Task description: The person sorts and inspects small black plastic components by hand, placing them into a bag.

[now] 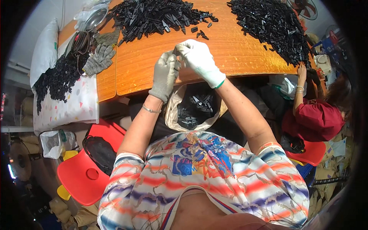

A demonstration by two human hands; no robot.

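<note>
My left hand, in a grey glove, and my right hand, in a white glove with a green cuff edge, meet above the table's near edge. Both have their fingers pinched together, the fingertips almost touching. Something small and dark seems to sit between them, but the gloves mostly hide it. Below them, in my lap, an open cream cloth sack contains small black plastic pieces. Beyond my hands, a heap of narrow, pointed black plastic pieces covers the far part of the table.
Another black heap lies on the orange wooden table at right, where a co-worker in a red top reaches in. To the left are spare grey gloves, more black pieces and a white sack. A red chair stands lower left.
</note>
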